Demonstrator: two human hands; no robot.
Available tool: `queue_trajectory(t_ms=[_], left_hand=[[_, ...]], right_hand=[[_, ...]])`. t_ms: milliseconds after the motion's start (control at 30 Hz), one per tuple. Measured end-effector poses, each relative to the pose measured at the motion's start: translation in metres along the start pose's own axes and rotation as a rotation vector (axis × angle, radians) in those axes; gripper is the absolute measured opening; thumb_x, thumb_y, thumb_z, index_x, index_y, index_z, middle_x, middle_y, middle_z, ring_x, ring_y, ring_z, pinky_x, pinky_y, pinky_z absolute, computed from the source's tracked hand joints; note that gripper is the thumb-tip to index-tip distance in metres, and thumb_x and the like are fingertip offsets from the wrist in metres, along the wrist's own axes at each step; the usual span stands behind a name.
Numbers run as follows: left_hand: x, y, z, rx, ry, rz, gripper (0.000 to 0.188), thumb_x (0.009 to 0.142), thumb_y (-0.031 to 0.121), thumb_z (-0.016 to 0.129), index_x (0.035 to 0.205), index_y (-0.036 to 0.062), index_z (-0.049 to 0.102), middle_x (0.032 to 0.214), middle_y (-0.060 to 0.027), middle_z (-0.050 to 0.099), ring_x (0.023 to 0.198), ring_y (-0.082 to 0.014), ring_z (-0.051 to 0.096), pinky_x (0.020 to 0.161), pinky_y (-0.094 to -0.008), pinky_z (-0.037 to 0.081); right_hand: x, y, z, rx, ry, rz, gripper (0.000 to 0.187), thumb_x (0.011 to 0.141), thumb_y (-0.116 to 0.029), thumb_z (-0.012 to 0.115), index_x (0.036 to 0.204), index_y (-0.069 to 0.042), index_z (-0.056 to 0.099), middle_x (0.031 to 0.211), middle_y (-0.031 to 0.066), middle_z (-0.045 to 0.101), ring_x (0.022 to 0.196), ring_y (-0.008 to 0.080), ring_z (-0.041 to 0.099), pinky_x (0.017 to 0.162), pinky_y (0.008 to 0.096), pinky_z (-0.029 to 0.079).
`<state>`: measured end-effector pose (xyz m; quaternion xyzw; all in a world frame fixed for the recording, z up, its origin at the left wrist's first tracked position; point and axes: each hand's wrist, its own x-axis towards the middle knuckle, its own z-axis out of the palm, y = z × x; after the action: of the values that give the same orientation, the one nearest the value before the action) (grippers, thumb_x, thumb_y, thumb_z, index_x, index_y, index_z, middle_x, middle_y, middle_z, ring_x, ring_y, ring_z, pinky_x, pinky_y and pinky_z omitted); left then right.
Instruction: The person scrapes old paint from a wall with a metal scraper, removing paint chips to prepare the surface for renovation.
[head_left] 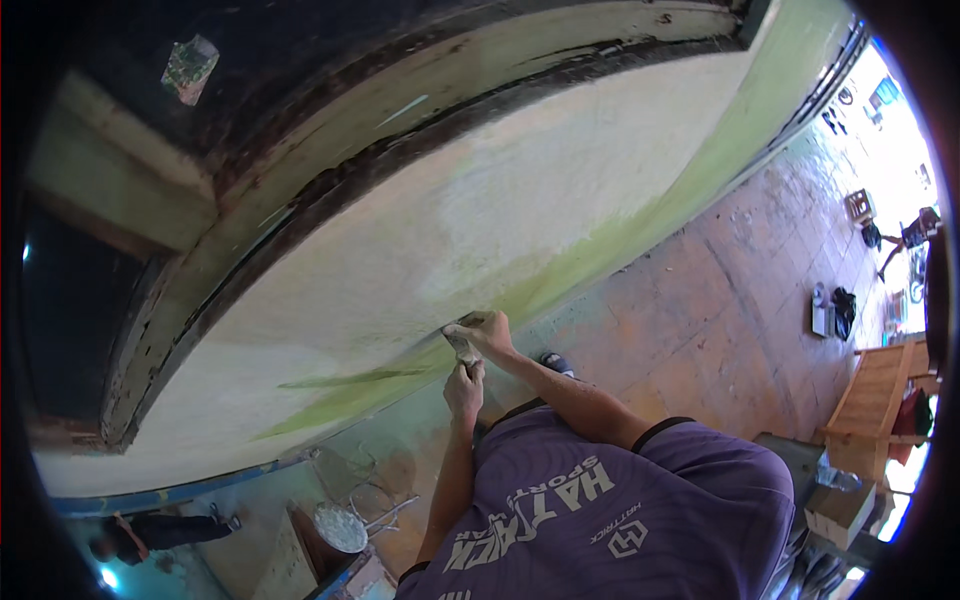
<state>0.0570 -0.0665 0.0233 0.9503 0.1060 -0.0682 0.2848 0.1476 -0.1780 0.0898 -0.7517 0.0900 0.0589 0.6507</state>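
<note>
Both my hands meet in front of a wall (400, 270) whose green paint is largely covered with a whitish coat. My left hand (464, 392) is closed round the lower end of a putty knife (462, 350), its blade smeared with pale paste. Just above it, my right hand (490, 335) has its fingers closed on a dark, thin, flat blade, which touches or overlaps the putty knife's upper end. My fingers partly hide both tools. Bare green streaks (340, 400) show on the wall to the left of my hands.
A dark-edged window frame (440, 90) runs above the wall. On the tiled floor (700, 300) lie grey and black items (835, 312). A round container of whitish material (341, 527) stands lower left, near another person (165, 532). Wooden furniture (875, 395) stands right.
</note>
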Motion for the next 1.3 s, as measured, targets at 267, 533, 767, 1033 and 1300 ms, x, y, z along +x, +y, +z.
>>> queue_trajectory(t_ms=[267,533,767,1033,1300], left_hand=[[0.004,0.028,0.029,0.058,-0.051,0.074,0.048,0.091,0.051,0.051,0.096,0.0051,0.062,0.087,-0.0205,0.067,0.081,-0.0409,0.063,0.072,-0.0508,0.048],[0.009,0.017,0.053,0.050,-0.130,0.059,0.052,0.091,0.055,0.048,0.097,0.0051,0.062,0.090,-0.0211,0.067,0.086,-0.0417,0.063,0.075,-0.0518,0.048],[0.010,0.053,0.030,-0.043,0.000,0.028,0.051,0.090,0.054,0.050,0.095,0.0044,0.064,0.091,-0.0218,0.066,0.086,-0.0416,0.063,0.076,-0.0509,0.047],[0.009,0.043,0.041,0.078,-0.197,-0.018,0.048,0.091,0.049,0.052,0.102,0.0035,0.062,0.101,-0.0212,0.066,0.093,-0.0399,0.063,0.079,-0.0493,0.048],[0.015,0.044,0.041,0.045,-0.032,0.073,0.050,0.090,0.053,0.052,0.095,0.0042,0.062,0.088,-0.0199,0.067,0.081,-0.0414,0.064,0.072,-0.0508,0.049]], right_hand=[[0.015,0.024,-0.033,0.057,0.048,0.077,0.036,0.068,-0.031,0.085,0.076,0.002,0.072,0.066,0.0069,0.069,0.060,0.0105,0.062,0.056,0.0272,0.049],[0.028,0.054,-0.046,-0.043,0.056,0.043,0.039,0.064,-0.034,0.085,0.079,0.000,0.074,0.068,0.0082,0.070,0.057,0.0116,0.063,0.056,0.0285,0.050],[0.025,0.004,-0.061,-0.004,0.003,-0.011,0.040,0.064,-0.034,0.085,0.078,0.002,0.074,0.069,0.0093,0.070,0.061,0.0136,0.065,0.058,0.0291,0.051],[0.037,0.037,-0.060,-0.103,-0.075,0.121,0.041,0.065,-0.035,0.085,0.077,0.002,0.074,0.069,0.0087,0.071,0.062,0.0118,0.064,0.059,0.0285,0.051],[0.029,0.019,-0.062,0.037,-0.022,0.090,0.041,0.065,-0.035,0.085,0.078,0.002,0.074,0.066,0.0085,0.070,0.058,0.0111,0.063,0.056,0.0282,0.050]])
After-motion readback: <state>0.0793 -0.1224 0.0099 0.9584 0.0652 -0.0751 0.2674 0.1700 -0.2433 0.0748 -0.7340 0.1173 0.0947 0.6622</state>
